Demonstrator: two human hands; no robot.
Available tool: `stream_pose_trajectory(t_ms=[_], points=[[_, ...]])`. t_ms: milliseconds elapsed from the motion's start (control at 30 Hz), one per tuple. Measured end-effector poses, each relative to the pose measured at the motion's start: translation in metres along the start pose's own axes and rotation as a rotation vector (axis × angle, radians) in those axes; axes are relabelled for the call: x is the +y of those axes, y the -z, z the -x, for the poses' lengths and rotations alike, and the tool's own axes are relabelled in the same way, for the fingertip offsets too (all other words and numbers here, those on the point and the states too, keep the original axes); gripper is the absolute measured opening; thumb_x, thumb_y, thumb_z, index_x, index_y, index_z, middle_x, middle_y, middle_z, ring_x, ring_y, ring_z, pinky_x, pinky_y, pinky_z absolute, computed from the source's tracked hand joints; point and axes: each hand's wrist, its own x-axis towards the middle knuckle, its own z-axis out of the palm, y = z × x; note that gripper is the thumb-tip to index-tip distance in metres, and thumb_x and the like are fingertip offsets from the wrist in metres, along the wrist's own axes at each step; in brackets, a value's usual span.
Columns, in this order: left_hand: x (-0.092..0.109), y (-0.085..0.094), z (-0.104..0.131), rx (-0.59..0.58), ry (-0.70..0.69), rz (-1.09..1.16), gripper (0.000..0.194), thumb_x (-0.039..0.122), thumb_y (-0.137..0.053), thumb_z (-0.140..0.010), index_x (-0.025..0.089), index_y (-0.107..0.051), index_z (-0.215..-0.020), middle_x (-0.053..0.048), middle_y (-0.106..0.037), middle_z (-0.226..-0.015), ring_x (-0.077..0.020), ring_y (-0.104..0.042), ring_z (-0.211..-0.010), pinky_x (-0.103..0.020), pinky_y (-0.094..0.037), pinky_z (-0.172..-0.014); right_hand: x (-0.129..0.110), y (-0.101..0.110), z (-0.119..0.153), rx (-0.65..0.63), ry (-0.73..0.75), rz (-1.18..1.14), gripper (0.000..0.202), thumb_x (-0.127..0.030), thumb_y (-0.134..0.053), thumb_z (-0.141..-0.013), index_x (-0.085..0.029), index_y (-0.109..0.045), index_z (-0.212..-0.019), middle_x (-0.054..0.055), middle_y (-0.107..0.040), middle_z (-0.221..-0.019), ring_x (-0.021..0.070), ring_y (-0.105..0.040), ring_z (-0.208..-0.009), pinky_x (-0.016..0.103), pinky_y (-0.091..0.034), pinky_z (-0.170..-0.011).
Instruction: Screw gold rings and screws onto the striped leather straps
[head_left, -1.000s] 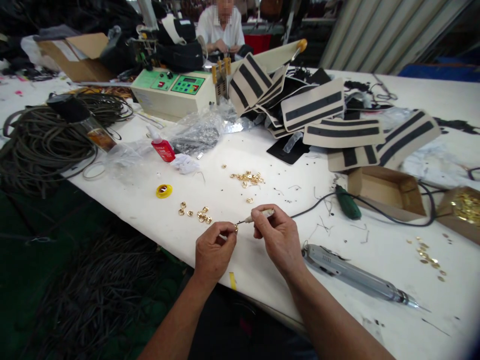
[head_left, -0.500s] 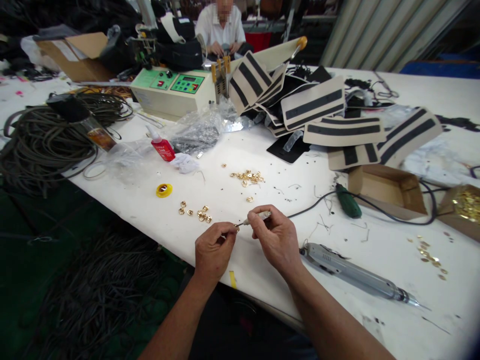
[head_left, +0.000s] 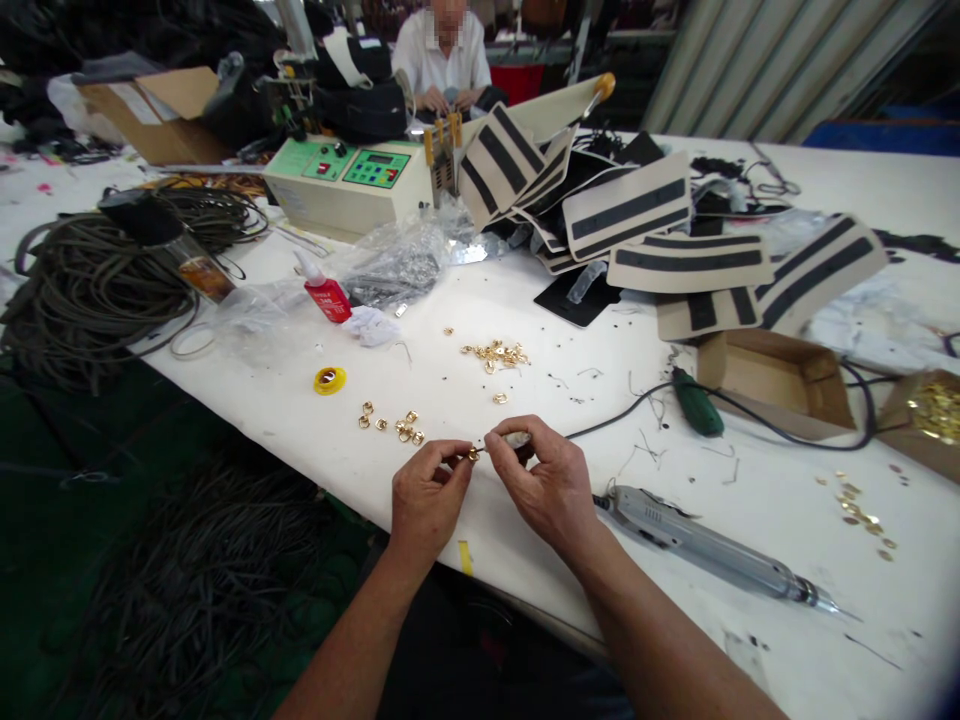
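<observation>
A small gold metal fitting [head_left: 473,455] is pinched between the thumb and fingertips of my left hand [head_left: 427,500]. My right hand [head_left: 546,482] is closed around a small screwdriver [head_left: 517,439] with a pale handle. Its thin shaft points left at the fitting; the tip's exact contact is too small to tell. Left of my hands lie several loose gold fittings [head_left: 405,432], and farther back a pile of gold pieces [head_left: 496,354]. A yellow round container [head_left: 329,380] rests near the table's left edge.
A grey electric screwdriver [head_left: 705,550] lies beside my right forearm. Behind it are a green-handled tool [head_left: 697,402] and a cardboard tray [head_left: 776,380]. A red bottle [head_left: 328,298], striped panels [head_left: 630,215] and a control machine [head_left: 345,185] stand farther back. A person [head_left: 442,55] sits opposite.
My right hand has come slightly left, closer to the fitting, and more of the screwdriver is now covered by its fingers. My left hand stays nearly in place, still pinching the fitting.
</observation>
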Motion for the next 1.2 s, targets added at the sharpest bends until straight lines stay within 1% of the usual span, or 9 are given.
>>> stream_pose_trajectory(t_ms=[300, 367, 500, 667, 767, 900, 1033, 1100, 1200], points=[[-0.004, 0.002, -0.001, 0.007, 0.005, 0.010, 0.014, 0.026, -0.067, -0.092, 0.025, -0.078, -0.100, 0.000, -0.078, -0.091, -0.0134, -0.068, -0.070, -0.025, -0.056, -0.068, 0.001, 0.010, -0.005, -0.184, -0.078, -0.116, 0.017, -0.037, -0.063, -0.097, -0.024, -0.071, -0.105, 0.000, -0.071, -0.078, 0.0175, -0.065, -0.068, 0.029, -0.048, -0.066], [-0.003, 0.001, 0.001, 0.010, -0.025, -0.004, 0.013, 0.025, -0.067, -0.091, 0.025, -0.078, -0.099, 0.000, -0.078, -0.093, -0.0139, -0.069, -0.073, -0.025, -0.057, -0.070, 0.001, 0.011, -0.006, -0.142, -0.131, -0.105, 0.016, -0.038, -0.064, -0.096, -0.023, -0.070, -0.094, -0.001, -0.068, -0.068, 0.0166, -0.062, -0.063, 0.029, -0.046, -0.063], [0.000, 0.003, 0.009, 0.017, -0.065, -0.042, 0.013, 0.025, -0.067, -0.092, 0.025, -0.078, -0.098, -0.001, -0.079, -0.096, -0.0152, -0.070, -0.079, -0.026, -0.057, -0.074, 0.005, 0.009, -0.006, -0.039, -0.216, -0.090, 0.036, -0.052, -0.072, -0.090, -0.022, -0.063, -0.072, -0.003, -0.060, -0.055, 0.0152, -0.055, -0.053, 0.029, -0.041, -0.056], [-0.003, 0.020, 0.014, 0.092, -0.035, -0.153, 0.014, 0.032, -0.069, -0.092, 0.025, -0.078, -0.100, 0.000, -0.079, -0.090, -0.0146, -0.066, -0.069, -0.027, -0.054, -0.068, 0.005, 0.006, 0.000, -0.263, -0.108, -0.303, 0.021, -0.040, -0.066, -0.097, -0.024, -0.074, -0.107, 0.000, -0.071, -0.078, 0.0165, -0.067, -0.071, 0.029, -0.050, -0.068], [-0.008, 0.037, 0.011, 0.125, -0.014, -0.245, 0.019, 0.036, -0.068, -0.092, 0.024, -0.078, -0.102, 0.000, -0.077, -0.085, -0.0156, -0.063, -0.067, -0.029, -0.052, -0.067, 0.002, 0.004, 0.003, -0.284, -0.100, -0.338, 0.021, -0.038, -0.067, -0.095, -0.024, -0.076, -0.109, 0.001, -0.073, -0.082, 0.0176, -0.069, -0.075, 0.030, -0.052, -0.071], [-0.019, 0.055, 0.002, 0.149, -0.004, -0.406, 0.020, 0.036, -0.065, -0.092, 0.025, -0.078, -0.102, 0.000, -0.073, -0.085, -0.0165, -0.061, -0.067, -0.031, -0.051, -0.072, 0.001, 0.009, -0.001, -0.155, -0.253, -0.435, 0.029, -0.046, -0.068, -0.094, -0.021, -0.075, -0.108, 0.000, -0.069, -0.067, 0.0191, -0.069, -0.067, 0.030, -0.052, -0.065], [-0.028, 0.065, -0.011, 0.106, -0.024, -0.591, 0.019, 0.031, -0.062, -0.093, 0.025, -0.077, -0.102, -0.002, -0.072, -0.104, -0.0167, -0.061, -0.074, -0.033, -0.052, -0.079, 0.002, 0.023, -0.011, 0.043, -0.309, -0.560, 0.033, -0.050, -0.071, -0.091, -0.019, -0.075, -0.103, 0.002, -0.071, -0.076, 0.0160, -0.065, -0.062, 0.028, -0.051, -0.059], [-0.029, 0.066, -0.016, 0.090, -0.030, -0.659, 0.024, 0.028, -0.059, -0.094, 0.025, -0.075, -0.111, -0.004, -0.070, -0.108, -0.0184, -0.063, -0.081, -0.034, -0.052, -0.082, 0.004, 0.031, -0.016, 0.141, -0.329, -0.633, 0.032, -0.050, -0.073, -0.090, -0.020, -0.076, -0.100, 0.002, -0.071, -0.078, 0.0143, -0.062, -0.061, 0.027, -0.050, -0.057], [-0.019, 0.057, -0.022, 0.169, -0.129, -0.682, 0.034, 0.020, -0.056, -0.094, 0.020, -0.068, -0.126, -0.005, -0.068, -0.105, -0.0213, -0.066, -0.092, -0.034, -0.053, -0.085, 0.009, 0.040, -0.022, 0.266, -0.367, -0.733, 0.032, -0.051, -0.075, -0.087, -0.020, -0.075, -0.094, 0.000, -0.067, -0.075, 0.0133, -0.059, -0.061, 0.026, -0.047, -0.055]])
